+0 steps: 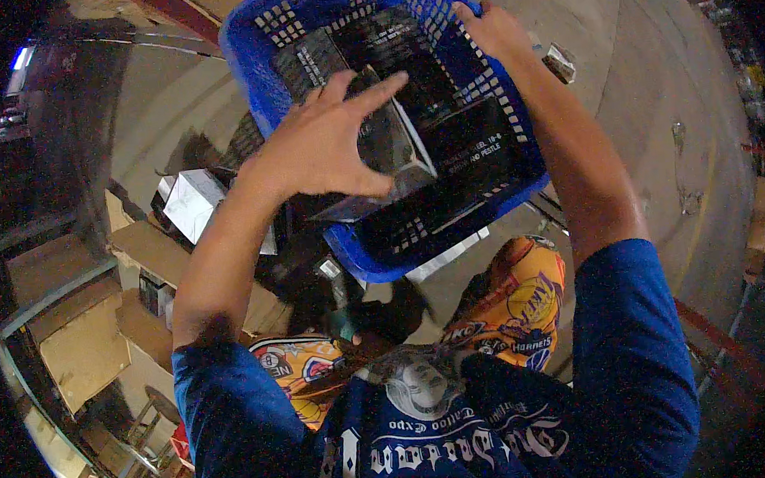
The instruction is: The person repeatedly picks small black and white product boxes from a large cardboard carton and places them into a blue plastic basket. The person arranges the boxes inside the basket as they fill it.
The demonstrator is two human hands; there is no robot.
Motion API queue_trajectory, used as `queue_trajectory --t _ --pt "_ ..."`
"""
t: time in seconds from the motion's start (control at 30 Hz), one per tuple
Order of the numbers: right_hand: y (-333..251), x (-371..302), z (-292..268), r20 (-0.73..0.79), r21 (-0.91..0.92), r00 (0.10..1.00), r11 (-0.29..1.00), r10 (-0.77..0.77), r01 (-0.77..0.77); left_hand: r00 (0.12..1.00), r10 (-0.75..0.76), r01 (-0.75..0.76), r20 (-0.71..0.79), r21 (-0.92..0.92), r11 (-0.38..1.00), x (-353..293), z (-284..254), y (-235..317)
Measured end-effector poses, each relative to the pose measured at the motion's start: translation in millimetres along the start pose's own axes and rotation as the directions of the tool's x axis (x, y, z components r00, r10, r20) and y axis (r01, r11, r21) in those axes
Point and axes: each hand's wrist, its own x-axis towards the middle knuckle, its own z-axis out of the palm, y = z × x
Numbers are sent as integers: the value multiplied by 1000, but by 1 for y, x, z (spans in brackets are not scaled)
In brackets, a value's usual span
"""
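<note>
A blue plastic basket (358,262) with slotted walls is tilted in front of me. Several black boxes (473,150) with light lettering lie inside it. My right hand (494,32) grips the basket's right rim near the far end. Over the basket's left side, my left hand (328,141) has its thumb and forefinger spread wide above a dark box with a grey side (393,193). That box sits at an angle across the near left part of the basket. Whether the palm touches it is hidden.
Left of the basket is a white-sided box (196,202), close to my left forearm. Brown cardboard boxes (151,253) stand on shelving at the left. A small crumpled item (559,63) lies on the concrete floor (645,91) at the right.
</note>
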Motion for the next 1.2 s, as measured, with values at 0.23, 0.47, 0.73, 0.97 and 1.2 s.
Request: queue_trajectory --t 0.23,0.47,0.73,0.97,1.2 --pt "-6 -1 3 -35 26 999 1000 -7 8 987 148 -160 69 226 961 -13 1 20" --pt "-3 0 6 1 73 1000 997 -13 13 921 -261 220 -291 -165 961 2 -13 -28" --pt "-6 0 6 -19 75 1000 997 17 -16 737 -661 634 -144 -191 749 96 4 -99" --pt "3 2 13 -40 110 998 993 -40 44 696 -714 710 -70 211 671 107 41 -102" --pt "-3 -1 3 -39 110 998 993 -40 44 988 -89 -5 124 609 793 55 44 -88"
